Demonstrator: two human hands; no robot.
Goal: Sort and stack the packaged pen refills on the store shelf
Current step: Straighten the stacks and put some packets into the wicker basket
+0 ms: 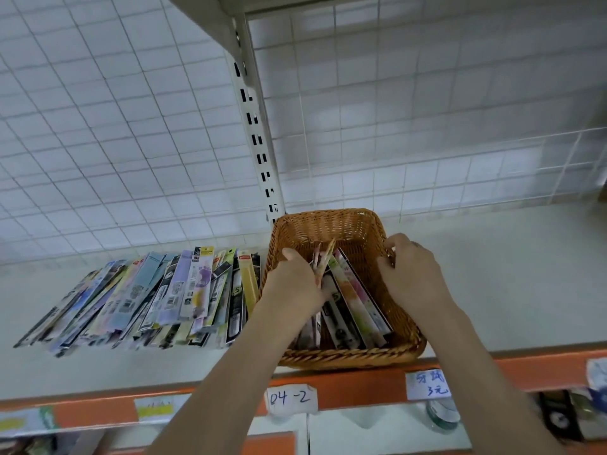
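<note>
Shelf tag "04-2", handwritten

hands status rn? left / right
Left hand: inside the wicker basket, fingers gripping a few refill packs.
Right hand: fingers curled on the basket's right rim, holding it.

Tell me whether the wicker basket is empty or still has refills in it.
Not empty: several refill packs lie inside the wicker basket.
</note>
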